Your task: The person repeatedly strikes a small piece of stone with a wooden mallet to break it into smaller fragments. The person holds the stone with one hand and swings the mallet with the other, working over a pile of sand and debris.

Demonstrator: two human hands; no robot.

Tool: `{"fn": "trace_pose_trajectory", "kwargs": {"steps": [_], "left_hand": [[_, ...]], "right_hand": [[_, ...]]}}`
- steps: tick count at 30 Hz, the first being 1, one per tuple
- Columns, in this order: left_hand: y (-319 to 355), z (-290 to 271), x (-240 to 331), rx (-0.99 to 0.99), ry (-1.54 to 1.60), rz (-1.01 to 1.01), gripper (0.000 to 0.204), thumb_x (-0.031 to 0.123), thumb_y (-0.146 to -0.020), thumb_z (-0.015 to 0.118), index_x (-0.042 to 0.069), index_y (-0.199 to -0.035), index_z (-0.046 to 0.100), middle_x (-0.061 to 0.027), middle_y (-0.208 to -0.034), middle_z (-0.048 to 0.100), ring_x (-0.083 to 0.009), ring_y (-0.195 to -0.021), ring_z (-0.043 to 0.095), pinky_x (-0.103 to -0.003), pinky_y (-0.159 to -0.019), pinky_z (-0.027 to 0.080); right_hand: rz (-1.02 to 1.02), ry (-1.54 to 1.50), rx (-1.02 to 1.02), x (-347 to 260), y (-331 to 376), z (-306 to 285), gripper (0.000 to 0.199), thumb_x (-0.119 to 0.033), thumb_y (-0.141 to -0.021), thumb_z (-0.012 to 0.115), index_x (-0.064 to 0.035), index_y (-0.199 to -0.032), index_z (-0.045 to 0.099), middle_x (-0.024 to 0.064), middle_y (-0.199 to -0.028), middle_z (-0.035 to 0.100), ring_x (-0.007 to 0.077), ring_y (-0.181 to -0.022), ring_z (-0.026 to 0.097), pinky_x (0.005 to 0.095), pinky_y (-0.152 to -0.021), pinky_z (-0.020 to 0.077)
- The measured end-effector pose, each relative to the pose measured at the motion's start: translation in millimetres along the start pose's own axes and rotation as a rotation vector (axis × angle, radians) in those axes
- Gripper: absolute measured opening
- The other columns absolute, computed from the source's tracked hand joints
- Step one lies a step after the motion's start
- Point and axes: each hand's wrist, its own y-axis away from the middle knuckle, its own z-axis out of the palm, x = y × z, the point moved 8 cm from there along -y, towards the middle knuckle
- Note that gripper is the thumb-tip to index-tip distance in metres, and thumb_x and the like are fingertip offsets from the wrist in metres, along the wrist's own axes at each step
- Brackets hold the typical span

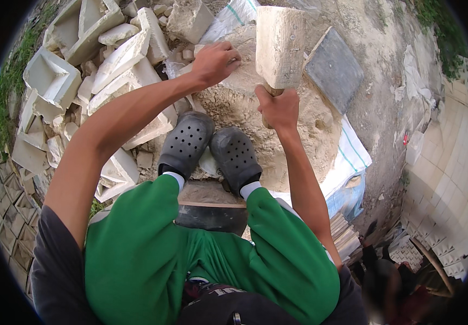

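Note:
My right hand (279, 108) is closed round the short handle of a pale, dust-covered mallet (281, 46). Its thick, blocky head points away from me, above a mound of crushed whitish powder and crumbs (282, 146). My left hand (216, 62) hangs over the far left part of the mound, beside the rubble, its fingers curled inward. Whatever those fingers may hold is hidden beneath the hand. A dark grey square slab (334, 70) lies flat just right of the mallet head.
Broken white cast pieces (128, 70), some box-shaped, are heaped at the left. My grey clogs (188, 141) stand at the mound's near edge. A white woven sheet (347, 157) lies under the powder. Stacked pale tiles (445, 179) stand at the far right; another person (391, 281) is at lower right.

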Motion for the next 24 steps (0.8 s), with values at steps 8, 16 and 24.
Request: {"fn": "trace_pose_trajectory", "kwargs": {"steps": [8,16,24], "left_hand": [[8,-7,-12,0.035,0.019,-0.039,0.013,0.023,-0.09,0.072,0.015,-0.1,0.075,-0.0051,-0.098,0.067,-0.0286,-0.095,0.066,-0.041,-0.08,0.052],[7,-21,-29,0.13,-0.018,-0.079,0.015,0.024,-0.092,0.071,0.014,-0.102,0.074,-0.0048,-0.101,0.068,-0.0299,-0.094,0.067,-0.042,-0.081,0.053],[0,-59,-86,0.141,0.177,-0.362,0.024,0.023,-0.096,0.066,0.007,-0.11,0.075,-0.0162,-0.106,0.075,-0.0335,-0.096,0.071,-0.039,-0.088,0.054]], "right_hand": [[-0.018,0.14,-0.01,29,-17,14,0.041,-0.031,-0.079,0.074,0.0053,-0.098,0.069,0.0131,-0.067,0.071,0.022,-0.054,0.071,0.0356,-0.057,0.0563],[-0.057,0.063,-0.06,43,-12,24,0.038,-0.028,-0.081,0.073,0.0031,-0.103,0.07,0.0107,-0.068,0.07,0.0193,-0.055,0.07,0.0347,-0.055,0.0552],[0.065,0.045,-0.061,15,-4,3,0.04,-0.031,-0.08,0.074,0.004,-0.1,0.07,0.0113,-0.07,0.07,0.0186,-0.056,0.07,0.0345,-0.056,0.0555]]}}
